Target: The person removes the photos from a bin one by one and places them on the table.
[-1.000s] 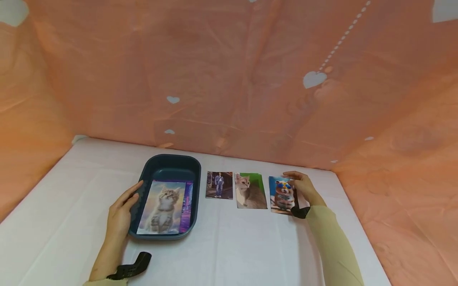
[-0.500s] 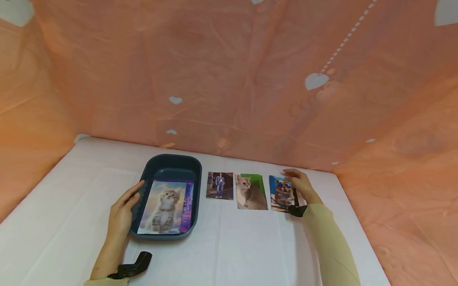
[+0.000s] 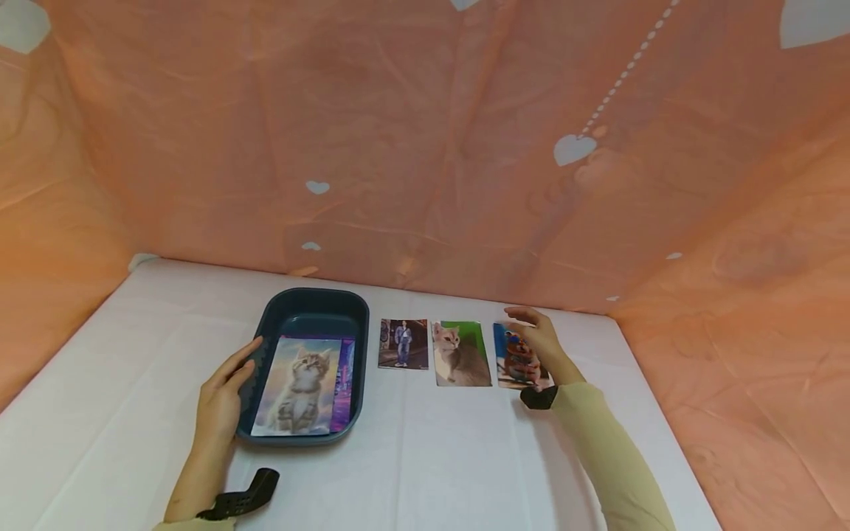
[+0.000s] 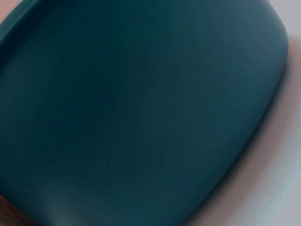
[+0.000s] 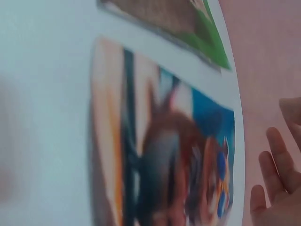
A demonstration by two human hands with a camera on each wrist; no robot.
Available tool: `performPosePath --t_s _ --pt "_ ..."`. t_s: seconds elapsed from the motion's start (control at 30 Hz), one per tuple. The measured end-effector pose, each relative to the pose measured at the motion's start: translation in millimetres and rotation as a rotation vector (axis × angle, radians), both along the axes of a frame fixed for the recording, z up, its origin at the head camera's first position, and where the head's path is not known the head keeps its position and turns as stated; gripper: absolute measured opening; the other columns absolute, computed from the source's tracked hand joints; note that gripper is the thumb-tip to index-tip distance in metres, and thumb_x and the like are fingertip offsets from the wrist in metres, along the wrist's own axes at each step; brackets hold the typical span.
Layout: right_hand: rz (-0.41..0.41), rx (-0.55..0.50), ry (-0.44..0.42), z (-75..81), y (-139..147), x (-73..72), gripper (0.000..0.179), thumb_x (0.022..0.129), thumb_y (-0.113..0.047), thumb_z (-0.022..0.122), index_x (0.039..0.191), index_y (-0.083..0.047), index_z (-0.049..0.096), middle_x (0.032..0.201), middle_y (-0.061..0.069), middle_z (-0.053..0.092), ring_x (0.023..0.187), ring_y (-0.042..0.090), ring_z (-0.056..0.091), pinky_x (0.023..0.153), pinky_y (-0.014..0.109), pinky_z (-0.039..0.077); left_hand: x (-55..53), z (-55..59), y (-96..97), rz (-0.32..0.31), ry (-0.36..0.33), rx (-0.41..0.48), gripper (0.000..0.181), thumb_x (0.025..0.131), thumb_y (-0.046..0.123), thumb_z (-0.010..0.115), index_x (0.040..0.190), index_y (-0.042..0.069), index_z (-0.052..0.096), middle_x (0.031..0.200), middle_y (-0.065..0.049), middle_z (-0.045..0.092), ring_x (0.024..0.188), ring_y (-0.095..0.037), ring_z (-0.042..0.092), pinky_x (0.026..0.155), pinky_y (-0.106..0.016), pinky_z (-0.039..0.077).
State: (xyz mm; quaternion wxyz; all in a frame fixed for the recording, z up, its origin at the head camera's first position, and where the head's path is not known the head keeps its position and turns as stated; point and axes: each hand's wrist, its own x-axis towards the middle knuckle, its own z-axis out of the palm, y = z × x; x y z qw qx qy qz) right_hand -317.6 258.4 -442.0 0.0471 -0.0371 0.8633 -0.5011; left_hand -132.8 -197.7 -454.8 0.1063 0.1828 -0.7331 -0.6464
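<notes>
bear card (image 3: 516, 365): laid flat on the white table (image 3: 458, 450), rightmost in its row; long axis set front to back; overhung by the right hand (image 3: 539, 341), the nearer one, the card lying below it and toward the wrist.
right hand: fingers spread apart, nothing pinched; no contact is shown.
left hand (image 3: 218, 402): visible fingers laid straight against the tray's left side; the others are hidden.
tray (image 3: 315, 313): one, two cards seen inside, kitten card (image 3: 305, 398) over purple card (image 3: 344, 387).
table cards: three counted, with green-backed cat card (image 3: 461, 358) and standing-figure card (image 3: 403, 345).
</notes>
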Motion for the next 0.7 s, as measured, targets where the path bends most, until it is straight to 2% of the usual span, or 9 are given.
performPosePath --t_s 0.1,0.2,0.3,0.4,0.53,0.7 --pt "0.001 -0.034 -0.023 1.0 -7.4 2.3 0.039 0.091 -0.011 0.062 0.128 0.000 0.057 0.133 0.023 0.054 0.100 0.031 0.059 0.076 0.036 0.053 -0.1 0.0 -0.2 0.002 -0.001 0.004 0.042 0.103 0.025 0.043 0.142 0.011 0.048 0.138 0.021 0.048 0.133 0.001 0.033 0.092 -0.001 0.028" --pt "0.009 -0.058 -0.030 3.4 -15.1 5.9 0.039 0.090 -0.010 0.063 0.128 -0.001 0.058 0.132 0.022 0.055 0.090 0.026 0.059 0.065 0.035 0.053 0.2 0.3 -0.4 -0.002 -0.007 0.005 0.042 0.103 0.026 0.042 0.142 0.011 0.047 0.140 0.019 0.047 0.133 0.000 0.033 0.095 -0.004 0.028" --pt "0.029 -0.013 0.020 5.9 -23.5 9.6 0.038 0.090 -0.012 0.063 0.126 -0.002 0.060 0.130 0.021 0.057 0.100 0.024 0.060 0.071 0.031 0.051 0.4 0.9 -0.5 -0.005 -0.011 0.007 0.043 0.103 0.027 0.041 0.143 0.013 0.046 0.144 0.016 0.045 0.134 0.000 0.032 0.102 -0.012 0.027" --pt "0.056 0.008 0.066 7.7 -32.4 13.3 0.035 0.091 -0.011 0.063 0.125 -0.002 0.061 0.127 0.021 0.059 0.111 0.031 0.060 0.083 0.031 0.051 0.9 1.1 -0.6 -0.008 -0.013 0.011 0.043 0.103 0.028 0.041 0.144 0.013 0.045 0.146 0.013 0.043 0.135 -0.001 0.031 0.107 -0.018 0.026" --pt "0.098 -0.050 0.086 10.5 -45.3 20.5 0.033 0.091 -0.007 0.062 0.123 0.001 0.061 0.126 0.023 0.059 0.113 0.038 0.058 0.092 0.037 0.050 1.1 1.3 -0.3 -0.005 -0.017 0.009 0.043 0.103 0.028 0.040 0.144 0.013 0.045 0.146 0.014 0.043 0.134 -0.001 0.032 0.105 -0.016 0.027" --pt "0.132 -0.081 0.107 14.5 -59.4 29.1 0.031 0.092 -0.007 0.062 0.121 0.001 0.061 0.123 0.023 0.060 0.111 0.033 0.058 0.090 0.032 0.050 0.3 1.7 0.6 0.001 -0.020 0.045 0.043 0.103 0.027 0.041 0.144 0.012 0.045 0.146 0.013 0.043 0.135 -0.002 0.031 0.107 -0.018 0.026"
